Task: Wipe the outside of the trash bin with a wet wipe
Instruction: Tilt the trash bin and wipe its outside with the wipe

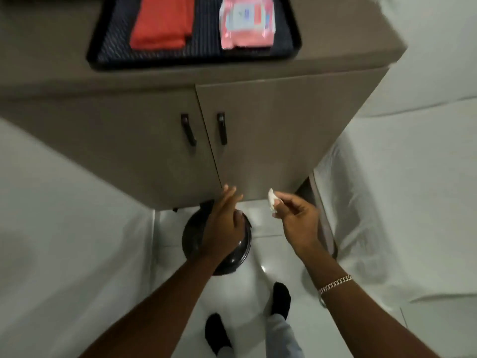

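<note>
A small round black trash bin [194,237] with a domed lid stands on the white floor in front of the cabinet. My left hand [224,223] hovers over its lid with fingers spread and holds nothing; whether it touches the lid I cannot tell. My right hand [296,220] is to the right of the bin and pinches a small crumpled white wet wipe [271,200] between thumb and fingers. A pink pack of wet wipes [246,21] lies in the black tray on the cabinet top.
A grey-brown cabinet [271,130] with two dark door handles rises right behind the bin. On its top sits a black tray [103,51] with a folded red cloth [161,21]. White sheeting covers both sides. My feet in black socks [281,298] stand behind the bin.
</note>
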